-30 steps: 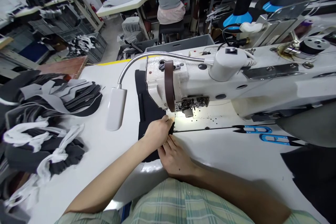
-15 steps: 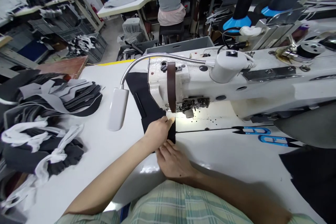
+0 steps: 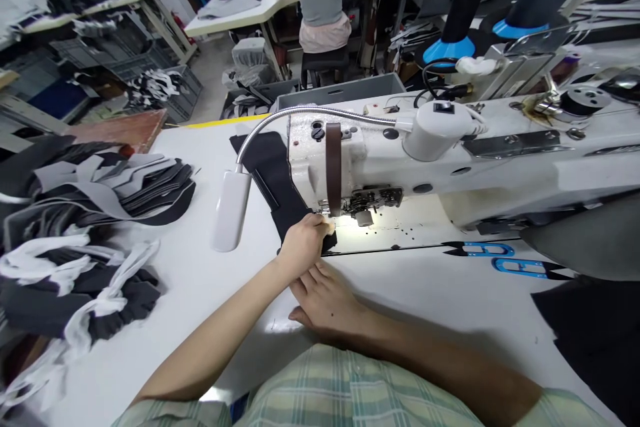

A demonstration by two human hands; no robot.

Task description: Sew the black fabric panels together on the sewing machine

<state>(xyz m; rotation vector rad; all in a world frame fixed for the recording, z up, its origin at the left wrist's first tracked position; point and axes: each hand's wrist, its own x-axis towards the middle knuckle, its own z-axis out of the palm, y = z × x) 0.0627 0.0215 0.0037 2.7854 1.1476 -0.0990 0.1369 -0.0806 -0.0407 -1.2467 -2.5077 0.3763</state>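
Note:
A black fabric piece [image 3: 273, 173] lies on the white sewing table, running under the head of the sewing machine [image 3: 313, 170]. My left hand [image 3: 303, 247] is closed on its near part, fingertips pressed together beside the lit needle area. Just nearer to me, my right hand [image 3: 325, 300] lies flat with its fingers stretched out and thumb apart. Its fingertips reach partly beneath my left hand; whether they touch the fabric is hidden. A brown strap [image 3: 333, 167] hangs down the front of the machine head, covering part of the needle area.
A white lamp [image 3: 233, 210] on a bendable neck hangs left of the machine. Two blue thread snips [image 3: 480, 249] lie at right, near dark fabric [image 3: 595, 327]. Bundled grey and black strips [image 3: 125, 190] are piled at left. A person [image 3: 323, 0] sits at a table beyond.
The black fabric has shifted away from me along the machine, its near end now closer to the needle. My right hand has drawn slightly left, its thumb now spread out.

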